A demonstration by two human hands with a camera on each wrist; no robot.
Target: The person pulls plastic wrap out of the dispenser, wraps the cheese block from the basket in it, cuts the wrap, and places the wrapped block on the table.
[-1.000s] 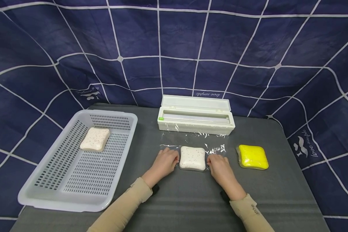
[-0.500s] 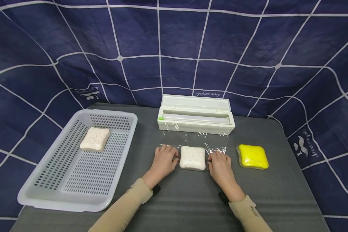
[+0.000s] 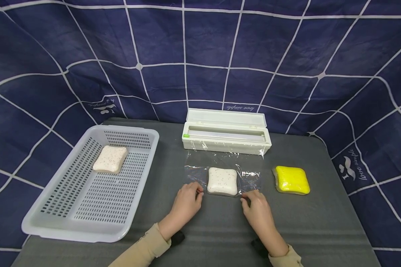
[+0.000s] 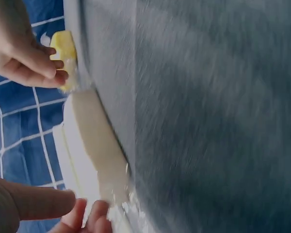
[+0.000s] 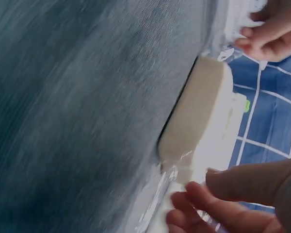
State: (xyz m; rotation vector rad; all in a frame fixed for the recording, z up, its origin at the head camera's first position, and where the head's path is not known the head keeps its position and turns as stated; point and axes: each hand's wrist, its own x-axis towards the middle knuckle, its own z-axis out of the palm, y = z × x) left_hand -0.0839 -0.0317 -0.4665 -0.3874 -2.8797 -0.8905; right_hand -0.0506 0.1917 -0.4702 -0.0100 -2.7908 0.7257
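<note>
A white, speckled, pillow-shaped block (image 3: 222,181) lies on the grey table, with clear cling film (image 3: 250,180) spread out on both sides of it. The film runs back to a white cling film dispenser (image 3: 227,145), whose lid stands raised. My left hand (image 3: 187,202) is at the block's near left corner, thumb and fingers loosely bent and slightly apart. Opposite it, my right hand (image 3: 258,208) hovers by the near right corner, its thumb and fingertips also apart. Both wrist views show the block's pale side (image 4: 99,145) between the two hands, with crinkled film beside the fingertips.
On the left stands a pale plastic basket (image 3: 140,185) holding another speckled block (image 3: 110,159). A yellow block (image 3: 291,180) in shiny film lies to the right. Behind the table hangs a dark blue cloth (image 3: 207,48) with white grid lines.
Both hands have drawn back toward the person from the block's sides to its near corners, uncovering the film there. The block, dispenser and basket stay in place.
</note>
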